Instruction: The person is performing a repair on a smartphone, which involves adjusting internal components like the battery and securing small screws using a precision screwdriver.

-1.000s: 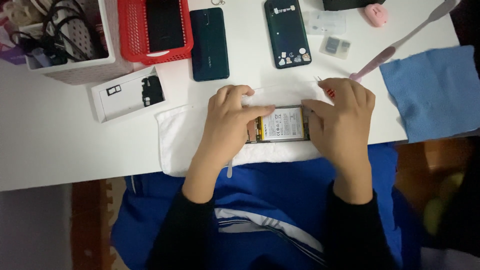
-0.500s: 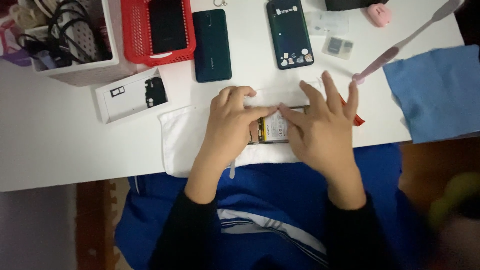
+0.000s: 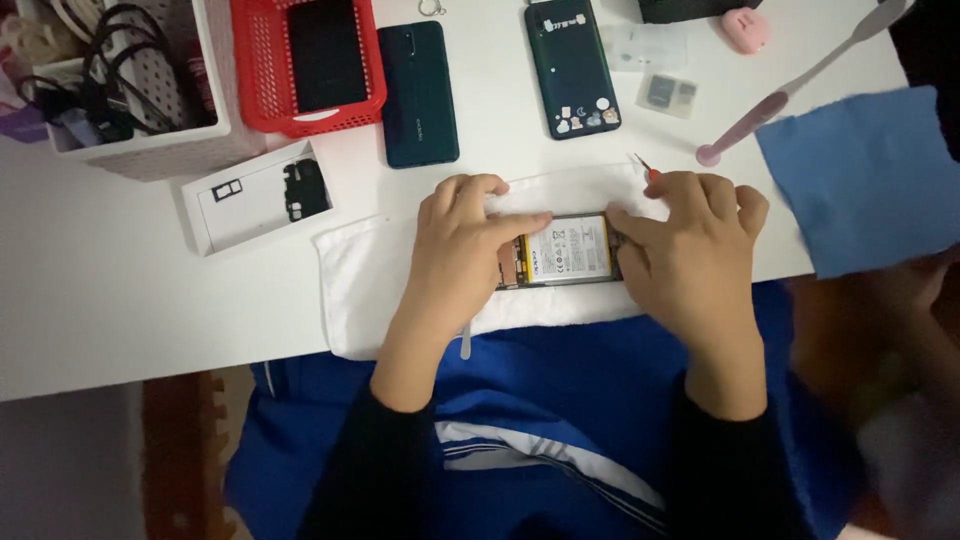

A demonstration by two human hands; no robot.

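An opened phone (image 3: pixel 565 250) with its white and yellow battery showing lies on a white towel (image 3: pixel 370 290) at the table's near edge. My left hand (image 3: pixel 462 250) grips the phone's left end, fingers curled over its top edge. My right hand (image 3: pixel 690 255) holds the right end, its index finger lying along the upper right corner. A thin red-tipped tool (image 3: pixel 645 167) pokes out beside my right fingers; whether the hand holds it is unclear.
Behind the towel lie two dark green phone backs (image 3: pixel 418 92) (image 3: pixel 572 66), a red basket (image 3: pixel 262 70) holding a dark phone, a white bin of cables (image 3: pixel 150 150), a white tray of small parts (image 3: pixel 262 196), a pink tool (image 3: pixel 790 90) and a blue cloth (image 3: pixel 868 180).
My right hand pulled back from lying spread over the battery to the phone's right end, so the battery shows again. My left hand stayed on the left end.
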